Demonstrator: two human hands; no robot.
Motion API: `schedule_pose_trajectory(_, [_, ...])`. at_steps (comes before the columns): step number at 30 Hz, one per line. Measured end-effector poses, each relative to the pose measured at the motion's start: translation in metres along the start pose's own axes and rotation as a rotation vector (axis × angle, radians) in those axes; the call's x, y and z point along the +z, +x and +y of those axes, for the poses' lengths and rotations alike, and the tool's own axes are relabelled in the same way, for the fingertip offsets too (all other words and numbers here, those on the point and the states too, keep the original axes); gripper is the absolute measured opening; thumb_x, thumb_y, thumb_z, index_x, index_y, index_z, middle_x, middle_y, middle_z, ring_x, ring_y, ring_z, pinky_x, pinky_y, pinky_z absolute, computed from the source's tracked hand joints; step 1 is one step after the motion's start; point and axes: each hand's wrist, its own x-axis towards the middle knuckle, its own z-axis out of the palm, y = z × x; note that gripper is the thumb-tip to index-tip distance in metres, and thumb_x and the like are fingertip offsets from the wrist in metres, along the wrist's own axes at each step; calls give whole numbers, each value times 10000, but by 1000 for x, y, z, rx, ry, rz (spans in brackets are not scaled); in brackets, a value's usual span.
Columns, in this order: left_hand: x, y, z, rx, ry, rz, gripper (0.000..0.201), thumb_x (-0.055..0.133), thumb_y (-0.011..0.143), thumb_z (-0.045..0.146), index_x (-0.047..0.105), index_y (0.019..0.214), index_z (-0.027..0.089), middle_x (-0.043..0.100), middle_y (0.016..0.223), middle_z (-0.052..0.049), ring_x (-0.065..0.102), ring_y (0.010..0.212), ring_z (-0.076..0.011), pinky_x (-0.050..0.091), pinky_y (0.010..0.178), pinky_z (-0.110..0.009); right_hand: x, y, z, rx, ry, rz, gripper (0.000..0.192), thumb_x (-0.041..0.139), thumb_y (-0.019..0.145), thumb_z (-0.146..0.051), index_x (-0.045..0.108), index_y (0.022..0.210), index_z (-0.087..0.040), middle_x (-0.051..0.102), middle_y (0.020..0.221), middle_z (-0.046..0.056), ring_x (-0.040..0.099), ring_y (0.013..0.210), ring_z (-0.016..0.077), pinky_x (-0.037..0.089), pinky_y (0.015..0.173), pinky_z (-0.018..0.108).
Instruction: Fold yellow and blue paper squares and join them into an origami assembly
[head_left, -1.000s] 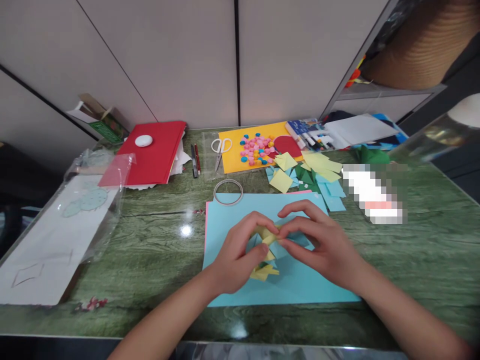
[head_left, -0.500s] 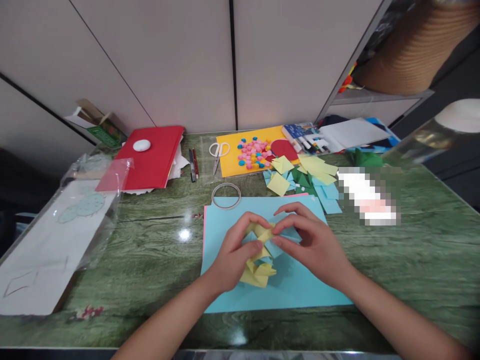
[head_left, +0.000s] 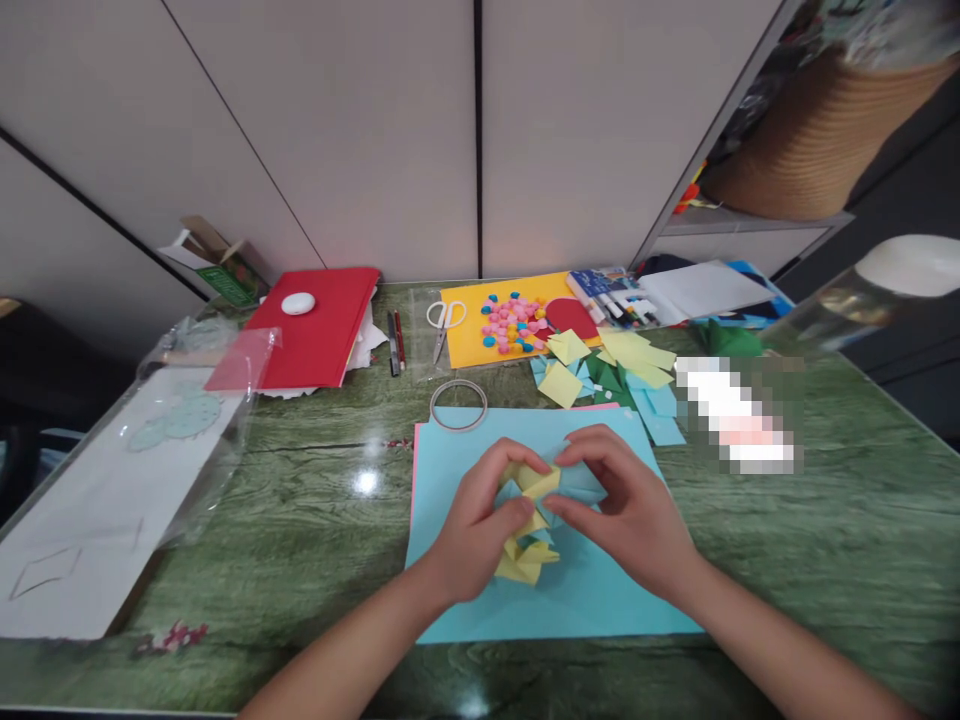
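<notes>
Right now my left hand (head_left: 480,525) and right hand (head_left: 626,510) pinch the folded paper chain (head_left: 529,520) tight, just above the blue sheet (head_left: 585,590) on the desk (head_left: 300,510). If I pull too hard, I think it could tear or come unfolded.

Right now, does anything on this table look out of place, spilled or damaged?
Nothing looks damaged. The small pink and blue pieces lie scattered loose on the yellow sheet, and cut paper squares sit in an untidy pile beside it. Both hands, left hand and right hand, hold the folded yellow and blue paper over the light blue sheet.
</notes>
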Motion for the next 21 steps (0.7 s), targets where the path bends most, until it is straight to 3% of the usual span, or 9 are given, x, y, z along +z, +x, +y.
schedule_pose_trajectory(4, [-1, -1, 0, 79, 71, -11, 244, 440, 737, 88, 514, 943, 196, 472, 941, -18, 453, 895, -165, 356, 798, -267, 2, 1, 0, 72, 63, 18, 343, 691, 692, -235, 495, 970, -274, 552, 988, 16, 568, 917, 159, 479, 837, 313])
schedule_pose_trajectory(10, [-2, 0, 0, 133, 181, -29, 257, 430, 743, 57, 507, 943, 198, 464, 924, -10, 454, 891, -153, 348, 801, -264, 3, 1, 2, 130, 90, -6, 423, 710, 663, -263, 505, 1032, -301, 571, 1077, 4, 555, 1023, 175, 454, 880, 305])
schedule_pose_trajectory(14, [-2, -1, 2, 151, 269, -69, 233, 426, 756, 56, 494, 936, 188, 463, 907, -15, 450, 864, -151, 352, 784, -266, 2, 2, 3, 153, 86, -73, 485, 701, 676, -233, 487, 1098, -340, 552, 1107, -12, 545, 990, 158, 447, 861, 283])
schedule_pose_trajectory(21, [2, 0, -3, 179, 368, -61, 229, 437, 790, 88, 457, 993, 193, 467, 941, -27, 450, 864, -158, 362, 782, -276, 1, 6, 5, 201, 17, -170, 595, 679, 684, -203, 424, 1201, -348, 547, 878, -20, 530, 790, 163, 440, 664, 275])
